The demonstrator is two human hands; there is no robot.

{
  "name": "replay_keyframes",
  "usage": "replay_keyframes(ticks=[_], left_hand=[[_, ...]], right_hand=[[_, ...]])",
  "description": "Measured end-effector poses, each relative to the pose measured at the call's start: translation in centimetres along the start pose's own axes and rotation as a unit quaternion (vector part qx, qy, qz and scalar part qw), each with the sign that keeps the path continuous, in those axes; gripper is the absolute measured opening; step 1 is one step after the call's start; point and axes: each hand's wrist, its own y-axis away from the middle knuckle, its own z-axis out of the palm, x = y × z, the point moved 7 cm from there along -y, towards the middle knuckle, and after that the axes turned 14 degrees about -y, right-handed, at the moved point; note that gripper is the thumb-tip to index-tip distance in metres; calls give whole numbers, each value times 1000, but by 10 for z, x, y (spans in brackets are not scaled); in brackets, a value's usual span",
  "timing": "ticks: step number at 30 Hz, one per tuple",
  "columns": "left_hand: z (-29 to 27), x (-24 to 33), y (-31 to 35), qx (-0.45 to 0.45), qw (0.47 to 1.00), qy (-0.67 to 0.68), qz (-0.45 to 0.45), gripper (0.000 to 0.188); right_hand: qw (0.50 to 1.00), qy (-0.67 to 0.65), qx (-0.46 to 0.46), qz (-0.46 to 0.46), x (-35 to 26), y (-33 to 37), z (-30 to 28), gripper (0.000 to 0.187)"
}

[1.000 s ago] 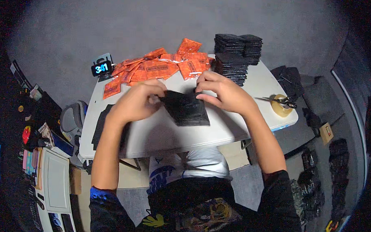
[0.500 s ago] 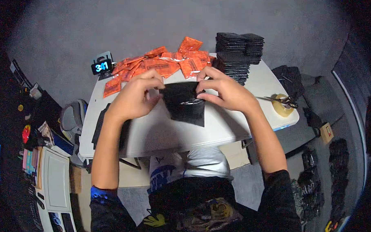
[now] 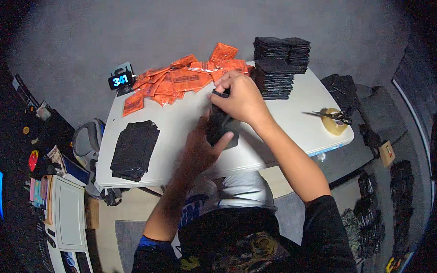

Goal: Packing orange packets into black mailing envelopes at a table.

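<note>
A small black plastic bag (image 3: 221, 127) is held over the white table (image 3: 179, 169), in front of the orange packets (image 3: 191, 81). My right hand (image 3: 241, 99) pinches its top edge, fingers and thumb closed. Lower down, my left hand (image 3: 202, 148) wraps the bag's left side with its thumb lying across the front; this hand is shadowed and a bit blurred, and its fingers are partly hidden behind the bag. To the left lies a flat pile of black bags (image 3: 135, 150).
Tall stacks of folded black packets (image 3: 274, 78) stand at the back right. A tape roll (image 3: 333, 125) with scissors (image 3: 342, 117) on it sits near the right edge. At the back left is a lit phone on a stand (image 3: 119, 80). More black packets (image 3: 367, 214) lie low at right.
My left hand has moved right and nearer, from the bag's top left corner to its lower left side. My right hand has shifted left along the top edge. The flat pile is now uncovered.
</note>
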Motion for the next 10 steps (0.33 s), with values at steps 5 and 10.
replay_keyframes(ticks=[5, 10], left_hand=[[21, -90, -23, -25, 994, -19, -101, 56], [32, -146, -8, 83, 982, -138, -101, 78]], right_hand=[[994, 12, -3, -109, 4, -1, 21, 36], [997, 42, -48, -45, 35, 45, 52, 41]])
